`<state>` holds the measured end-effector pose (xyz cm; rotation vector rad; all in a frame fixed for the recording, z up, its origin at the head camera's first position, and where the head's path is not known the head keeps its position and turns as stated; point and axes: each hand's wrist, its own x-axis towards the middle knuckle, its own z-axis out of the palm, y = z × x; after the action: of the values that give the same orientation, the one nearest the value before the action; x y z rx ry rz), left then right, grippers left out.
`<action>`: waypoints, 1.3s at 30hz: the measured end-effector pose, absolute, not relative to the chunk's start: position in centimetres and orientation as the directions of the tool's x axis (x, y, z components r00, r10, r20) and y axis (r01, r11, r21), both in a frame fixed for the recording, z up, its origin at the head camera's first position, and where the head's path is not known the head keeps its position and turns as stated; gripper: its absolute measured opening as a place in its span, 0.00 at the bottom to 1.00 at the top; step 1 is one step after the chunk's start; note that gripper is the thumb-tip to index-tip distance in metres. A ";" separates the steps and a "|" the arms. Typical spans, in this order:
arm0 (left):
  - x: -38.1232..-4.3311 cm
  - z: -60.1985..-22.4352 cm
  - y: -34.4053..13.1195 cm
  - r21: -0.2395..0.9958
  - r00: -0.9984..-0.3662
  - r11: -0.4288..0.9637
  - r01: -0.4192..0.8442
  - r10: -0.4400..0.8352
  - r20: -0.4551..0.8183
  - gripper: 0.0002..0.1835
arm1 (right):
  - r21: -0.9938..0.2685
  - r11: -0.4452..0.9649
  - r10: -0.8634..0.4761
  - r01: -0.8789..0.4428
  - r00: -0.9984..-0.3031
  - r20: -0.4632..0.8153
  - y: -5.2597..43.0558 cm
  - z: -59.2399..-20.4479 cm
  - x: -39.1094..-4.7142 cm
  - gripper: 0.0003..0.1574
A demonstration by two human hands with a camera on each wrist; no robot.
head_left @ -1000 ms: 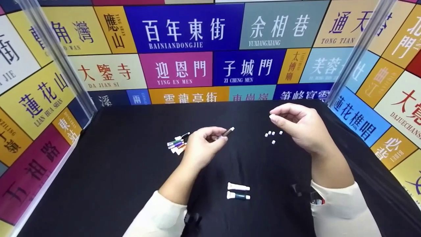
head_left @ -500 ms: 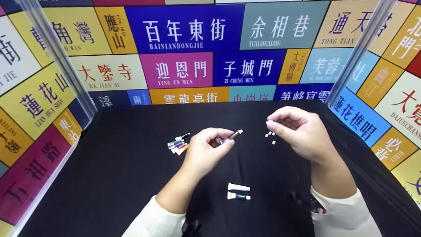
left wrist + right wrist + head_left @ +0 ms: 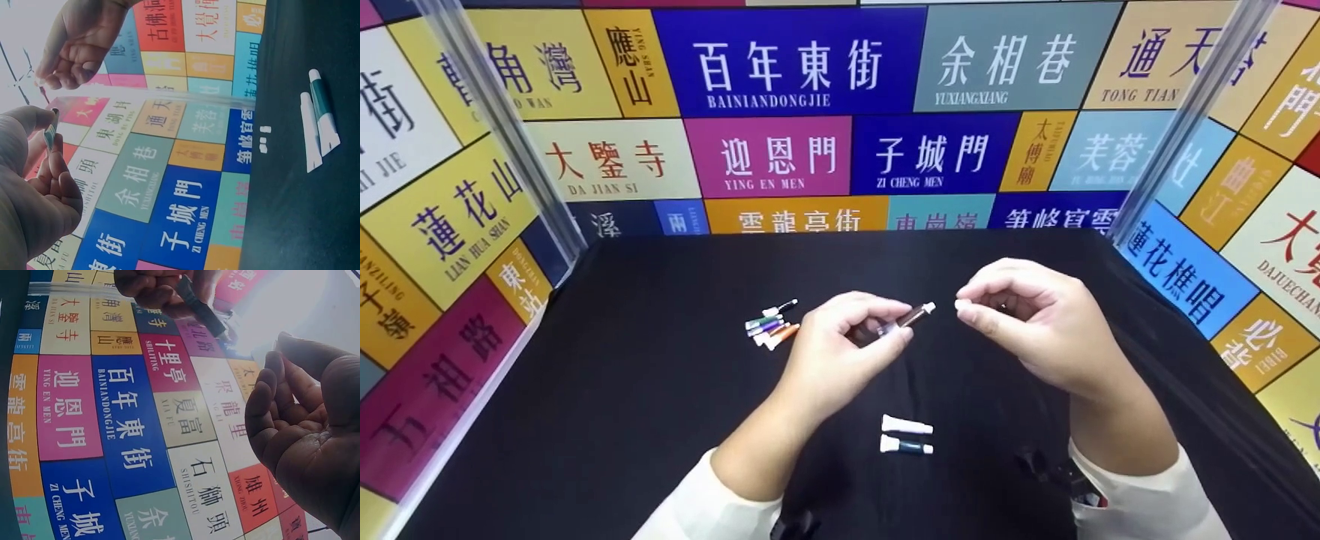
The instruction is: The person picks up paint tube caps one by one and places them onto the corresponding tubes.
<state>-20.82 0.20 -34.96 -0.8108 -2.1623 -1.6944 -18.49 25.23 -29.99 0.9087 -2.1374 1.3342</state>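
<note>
My left hand [image 3: 844, 349] pinches a small brown paint tube [image 3: 916, 316] between thumb and fingers, its white tip pointing right and slightly up. Facing it, my right hand [image 3: 1039, 322] holds a tiny white cap [image 3: 961, 304] between thumb and forefinger, a short gap from the tube's tip. In the right wrist view the tube [image 3: 201, 308] slants toward the right fingertips, where glare washes out the cap. Several loose white caps [image 3: 264, 144] lie on the black cloth in the left wrist view; the right hand covers them in the head view.
A white tube [image 3: 907, 425] and a dark teal tube [image 3: 907, 446] lie side by side nearer the body. Left of the left hand is a small pile of coloured tubes [image 3: 769, 328]. A sign-patterned wall [image 3: 780, 67] rises behind the black-covered table [image 3: 660, 420].
The left hand has moved right with the brown tube. The right hand has come down and left with the cap, narrowing the gap between them and covering the loose caps.
</note>
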 end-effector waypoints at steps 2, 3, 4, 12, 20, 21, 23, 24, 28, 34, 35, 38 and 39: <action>-20.6 -34.9 0.3 0.791 -0.794 0.146 0.594 0.265 0.547 0.11 | -0.597 0.304 -0.300 -0.743 -0.669 0.680 25.1 -30.1 -18.5 0.14; -20.6 -34.9 0.3 0.788 -0.789 0.140 0.600 0.270 0.552 0.11 | -0.599 0.297 -0.302 -0.744 -0.668 0.680 25.0 -30.1 -18.5 0.14; -20.5 -34.8 0.3 0.784 -0.783 0.134 0.606 0.274 0.558 0.11 | -0.601 0.290 -0.302 -0.745 -0.667 0.681 24.9 -30.1 -18.4 0.14; -20.2 -34.8 0.4 0.769 -0.759 0.106 0.631 0.291 0.583 0.12 | -0.612 0.213 -0.319 -0.762 -0.646 0.694 24.6 -30.3 -18.6 0.14; -20.1 -34.8 0.4 0.759 -0.751 0.112 0.641 0.291 0.592 0.12 | -0.615 0.282 -0.324 -0.736 -0.676 0.661 24.6 -30.3 -18.6 0.15; -20.1 -34.8 0.4 0.758 -0.751 0.111 0.642 0.292 0.593 0.12 | -0.612 0.283 -0.328 -0.739 -0.674 0.662 24.5 -30.3 -18.6 0.15; -20.1 -34.8 0.4 0.757 -0.748 0.107 0.644 0.296 0.594 0.12 | -0.609 0.283 -0.336 -0.741 -0.671 0.661 24.5 -30.4 -18.6 0.15; -20.1 -34.8 0.4 0.757 -0.747 0.105 0.645 0.298 0.595 0.12 | -0.608 0.283 -0.337 -0.741 -0.671 0.660 24.5 -30.4 -18.6 0.15; -20.1 -34.7 0.5 0.757 -0.742 0.089 0.647 0.304 0.598 0.12 | -0.615 0.305 -0.336 -0.727 -0.686 0.645 24.5 -30.4 -18.7 0.15; -20.0 -34.8 0.4 0.758 -0.740 0.087 0.647 0.311 0.596 0.12 | -0.627 0.302 -0.336 -0.718 -0.695 0.636 24.6 -30.5 -18.8 0.15; -20.0 -34.8 0.4 0.758 -0.741 0.089 0.646 0.312 0.595 0.12 | -0.627 0.302 -0.338 -0.718 -0.696 0.634 24.6 -30.5 -18.8 0.15; -20.0 -34.9 0.4 0.761 -0.745 0.091 0.642 0.310 0.591 0.12 | -0.626 0.313 -0.345 -0.714 -0.700 0.625 24.5 -30.5 -18.8 0.14; -20.0 -34.9 0.5 0.762 -0.746 0.092 0.641 0.310 0.589 0.12 | -0.621 0.318 -0.348 -0.716 -0.698 0.626 24.5 -30.5 -18.8 0.14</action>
<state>-20.04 0.45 -34.89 -0.9470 -2.0955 -1.7011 -18.80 24.50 -30.49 0.9475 -2.2123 1.3375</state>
